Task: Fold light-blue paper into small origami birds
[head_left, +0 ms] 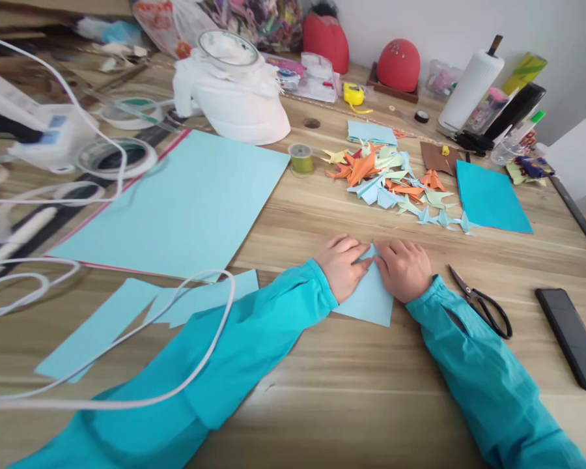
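Behind the heap of folded paper figures (390,179), a clear plastic box (442,79) holds something pink; behind it and to its left, a see-through bag (273,23) is crammed with multicoloured bits. A clear cup (505,154) stands right of the heap, its contents hard to make out. The heap itself is crisp, pointed folds in orange, pale green and light blue. Just nearer than it on the wood-grained worktop (322,404) lies a small pale-blue sheet (370,299), smooth and straight-edged. The left hand (344,267) rests on this with fingers extended; the right hand (403,268) curls at its edge; whether either pinches the paper, I cannot tell. Black-handled metal scissors (476,299) lie nearer than the heap, rightward; a large pale-blue sheet (190,202) lies to its left.
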